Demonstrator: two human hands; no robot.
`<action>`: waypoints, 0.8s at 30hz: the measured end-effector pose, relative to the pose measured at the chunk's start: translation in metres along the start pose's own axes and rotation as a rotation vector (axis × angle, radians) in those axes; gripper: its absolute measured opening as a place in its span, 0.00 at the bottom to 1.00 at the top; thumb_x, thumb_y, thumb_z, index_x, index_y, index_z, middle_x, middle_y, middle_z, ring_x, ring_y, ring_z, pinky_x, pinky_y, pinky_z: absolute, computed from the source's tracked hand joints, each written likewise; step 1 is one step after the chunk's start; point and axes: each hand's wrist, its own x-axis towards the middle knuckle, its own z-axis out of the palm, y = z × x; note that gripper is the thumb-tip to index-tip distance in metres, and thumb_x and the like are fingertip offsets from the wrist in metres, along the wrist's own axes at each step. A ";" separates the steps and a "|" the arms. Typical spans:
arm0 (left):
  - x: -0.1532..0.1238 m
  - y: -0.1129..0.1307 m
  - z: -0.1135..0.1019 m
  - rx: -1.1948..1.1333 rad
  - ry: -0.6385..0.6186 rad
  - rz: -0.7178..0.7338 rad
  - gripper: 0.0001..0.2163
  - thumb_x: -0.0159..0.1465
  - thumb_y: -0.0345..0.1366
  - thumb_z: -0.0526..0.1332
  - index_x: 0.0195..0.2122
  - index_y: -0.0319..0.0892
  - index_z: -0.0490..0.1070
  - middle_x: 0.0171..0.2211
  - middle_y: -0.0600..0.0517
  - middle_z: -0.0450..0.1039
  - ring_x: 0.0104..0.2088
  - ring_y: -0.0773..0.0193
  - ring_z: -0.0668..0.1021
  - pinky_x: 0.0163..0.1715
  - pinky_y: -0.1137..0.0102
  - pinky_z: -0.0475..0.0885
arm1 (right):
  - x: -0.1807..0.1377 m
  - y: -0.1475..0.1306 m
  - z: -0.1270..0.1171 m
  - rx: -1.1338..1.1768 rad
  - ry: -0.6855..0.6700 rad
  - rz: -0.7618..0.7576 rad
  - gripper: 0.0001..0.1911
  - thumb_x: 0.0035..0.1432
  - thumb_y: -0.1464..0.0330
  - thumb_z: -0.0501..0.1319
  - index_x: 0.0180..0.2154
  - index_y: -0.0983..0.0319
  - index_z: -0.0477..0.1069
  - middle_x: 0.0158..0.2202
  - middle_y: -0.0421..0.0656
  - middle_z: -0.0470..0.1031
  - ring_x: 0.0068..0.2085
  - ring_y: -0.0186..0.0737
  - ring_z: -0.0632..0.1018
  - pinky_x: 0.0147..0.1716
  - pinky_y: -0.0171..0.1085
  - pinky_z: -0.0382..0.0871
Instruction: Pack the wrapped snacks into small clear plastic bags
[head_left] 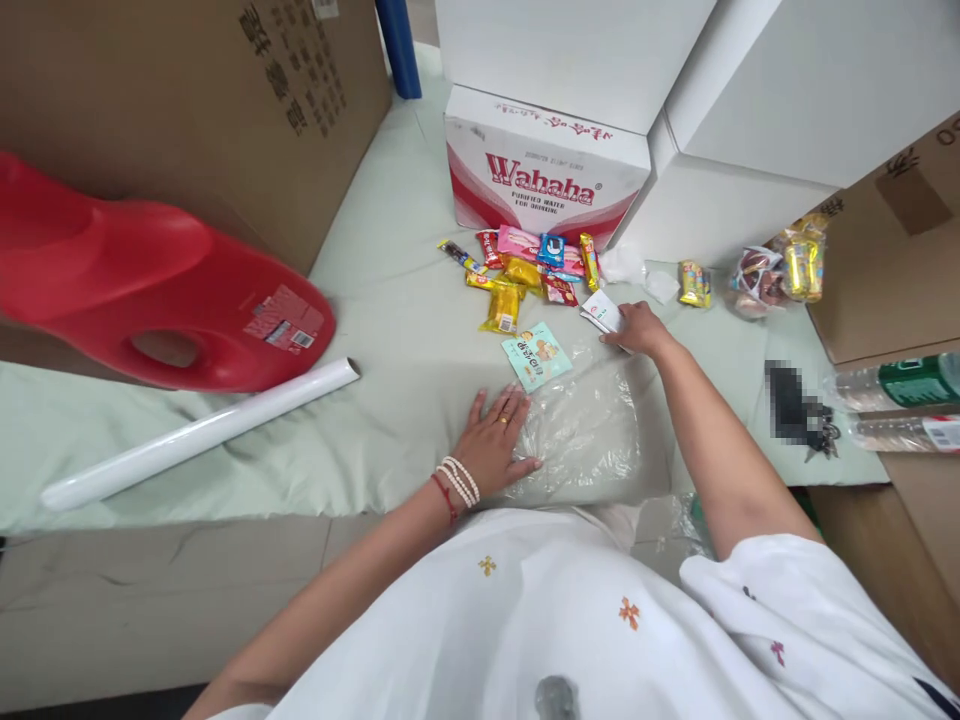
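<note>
My left hand (491, 445) lies flat with fingers spread on the pale green cloth, at the left edge of a clear plastic bag (592, 430). Just past its fingertips is a mint-green printed packet (537, 356). My right hand (637, 328) grips the near end of a small white packet (601, 311) with printing on it; part of this packet is under the fingers. Beyond both hands lies a pile of wrapped snacks, among them a yellow packet (504, 308), a pink packet (521, 243), a blue packet (552, 249) and a red packet (560, 290).
A white and red Wahaha water carton (544, 170) stands behind the snacks. At left are a red jug (187, 290) and a white roll (202, 435). To the right lie bagged snacks (759, 280), keys (821, 430) and a plastic bottle (911, 382). Cardboard boxes flank both sides.
</note>
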 end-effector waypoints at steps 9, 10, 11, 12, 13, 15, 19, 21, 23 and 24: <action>-0.003 -0.001 -0.001 0.013 0.036 -0.036 0.32 0.73 0.52 0.49 0.72 0.37 0.57 0.74 0.39 0.53 0.74 0.48 0.56 0.74 0.45 0.42 | -0.020 0.015 0.013 -0.069 -0.032 0.067 0.31 0.56 0.53 0.67 0.56 0.64 0.73 0.51 0.55 0.77 0.45 0.51 0.79 0.38 0.39 0.70; -0.003 0.000 -0.001 0.019 0.037 -0.034 0.34 0.72 0.54 0.52 0.72 0.36 0.56 0.74 0.38 0.53 0.74 0.47 0.56 0.74 0.44 0.42 | -0.030 0.023 0.016 -0.061 -0.016 0.092 0.30 0.56 0.53 0.66 0.55 0.64 0.73 0.50 0.55 0.77 0.45 0.52 0.79 0.38 0.40 0.70; -0.003 0.001 0.000 0.025 0.036 -0.033 0.36 0.70 0.55 0.53 0.72 0.36 0.56 0.74 0.37 0.53 0.74 0.46 0.56 0.73 0.43 0.42 | -0.040 0.032 0.019 -0.051 0.005 0.113 0.29 0.56 0.53 0.66 0.54 0.63 0.74 0.50 0.54 0.77 0.45 0.52 0.79 0.38 0.40 0.70; -0.004 0.001 0.000 0.030 0.034 -0.037 0.37 0.69 0.56 0.54 0.72 0.35 0.55 0.74 0.36 0.52 0.74 0.45 0.56 0.73 0.43 0.41 | -0.051 0.041 0.020 -0.040 0.036 0.132 0.28 0.56 0.53 0.66 0.53 0.63 0.74 0.49 0.54 0.77 0.45 0.52 0.79 0.38 0.40 0.70; -0.005 0.002 0.000 0.035 0.030 -0.046 0.38 0.69 0.56 0.55 0.72 0.34 0.55 0.74 0.35 0.52 0.74 0.44 0.56 0.73 0.42 0.42 | -0.063 0.050 0.020 -0.028 0.079 0.149 0.26 0.56 0.54 0.66 0.52 0.62 0.75 0.49 0.54 0.77 0.45 0.53 0.79 0.39 0.41 0.70; -0.008 0.003 0.000 0.047 0.025 -0.070 0.39 0.68 0.57 0.55 0.72 0.34 0.56 0.74 0.34 0.51 0.74 0.41 0.55 0.72 0.39 0.42 | -0.088 0.064 0.016 0.014 0.189 0.158 0.25 0.56 0.57 0.66 0.52 0.62 0.75 0.48 0.54 0.76 0.46 0.54 0.78 0.41 0.42 0.71; -0.015 0.003 0.000 0.060 0.016 -0.067 0.38 0.67 0.59 0.57 0.72 0.40 0.58 0.75 0.36 0.48 0.74 0.34 0.51 0.69 0.33 0.41 | -0.138 0.055 -0.005 0.202 0.281 -0.088 0.28 0.55 0.63 0.66 0.58 0.60 0.71 0.51 0.51 0.74 0.43 0.49 0.78 0.42 0.42 0.71; -0.017 0.003 0.001 0.056 0.007 -0.045 0.37 0.67 0.58 0.57 0.72 0.42 0.58 0.75 0.36 0.49 0.74 0.33 0.52 0.68 0.32 0.40 | -0.156 0.031 -0.014 0.267 0.197 -0.305 0.30 0.54 0.65 0.65 0.59 0.59 0.69 0.52 0.49 0.73 0.42 0.46 0.78 0.41 0.40 0.71; -0.018 0.003 0.002 0.055 0.010 -0.035 0.38 0.66 0.58 0.58 0.72 0.42 0.57 0.75 0.35 0.49 0.74 0.33 0.53 0.68 0.31 0.39 | -0.166 0.001 -0.017 0.240 0.091 -0.492 0.31 0.54 0.67 0.65 0.60 0.58 0.68 0.54 0.48 0.73 0.42 0.46 0.78 0.41 0.39 0.70; -0.018 0.003 0.003 0.055 0.016 -0.037 0.39 0.66 0.58 0.58 0.73 0.41 0.56 0.74 0.33 0.49 0.74 0.34 0.53 0.68 0.32 0.39 | -0.167 -0.014 -0.015 0.199 0.042 -0.563 0.31 0.54 0.67 0.65 0.61 0.57 0.68 0.55 0.47 0.73 0.43 0.46 0.78 0.41 0.39 0.70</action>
